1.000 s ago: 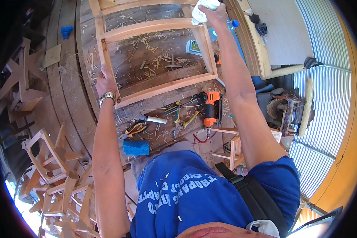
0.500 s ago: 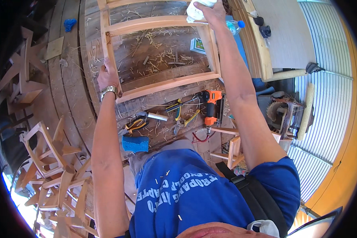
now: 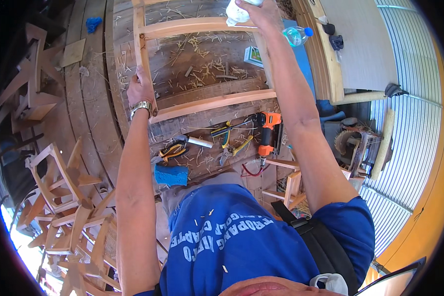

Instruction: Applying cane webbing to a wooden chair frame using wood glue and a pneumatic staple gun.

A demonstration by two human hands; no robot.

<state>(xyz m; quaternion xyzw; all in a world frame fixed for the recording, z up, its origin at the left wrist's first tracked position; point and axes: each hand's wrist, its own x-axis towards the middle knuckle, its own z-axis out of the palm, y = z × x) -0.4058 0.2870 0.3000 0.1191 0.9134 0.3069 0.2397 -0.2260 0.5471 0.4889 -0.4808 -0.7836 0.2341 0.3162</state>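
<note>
A light wooden frame with crossbars [image 3: 209, 101] lies across the work surface at the upper middle. My left hand [image 3: 141, 90] grips its left side rail close to the lower corner, a metal watch on that wrist. Up at the upper crossbar, my right hand [image 3: 261, 15] is closed on a wadded white cloth [image 3: 237, 14] that meets the wood near the right side rail. A blue-capped plastic bottle [image 3: 295, 37] stands just right of that hand, and a small box [image 3: 253, 56] lies inside the frame's right part.
Wood shavings cover the plank surface [image 3: 182, 115]. Below the frame lie an orange nail gun [image 3: 267, 133] with red hose, pliers [image 3: 172, 152] and a blue sponge [image 3: 170, 174]. Unfinished chair frames [image 3: 64, 197] crowd the lower left; a board [image 3: 362, 44] and corrugated sheeting [image 3: 408, 158] are at right.
My right hand with the cloth has moved left along the upper crossbar. My left hand keeps its grip on the side rail. The view has shifted, so most things sit slightly further right and higher.
</note>
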